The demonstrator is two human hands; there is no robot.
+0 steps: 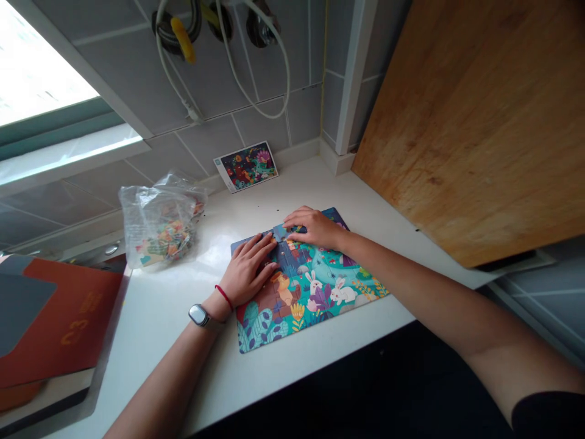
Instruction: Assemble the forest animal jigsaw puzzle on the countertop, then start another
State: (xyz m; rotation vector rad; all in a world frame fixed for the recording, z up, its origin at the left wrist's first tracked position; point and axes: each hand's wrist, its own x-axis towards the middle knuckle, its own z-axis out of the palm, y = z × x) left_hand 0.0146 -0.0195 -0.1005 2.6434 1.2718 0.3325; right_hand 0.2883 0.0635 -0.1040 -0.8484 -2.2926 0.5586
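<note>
A colourful jigsaw puzzle with rabbits and plants lies on the white counter, its pieces mostly joined. My left hand rests flat over its upper left part, fingers stretched out toward the top edge. At that edge my right hand pinches a blue puzzle piece between thumb and fingers. The piece sits slightly raised or out of line at the border; whether it is seated I cannot tell. Both hands partly hide the picture beneath them.
Against the tiled wall leans a picture card. A clear plastic bag with loose pieces stands at the left, near an orange box. A wooden board rises on the right; white cables hang above.
</note>
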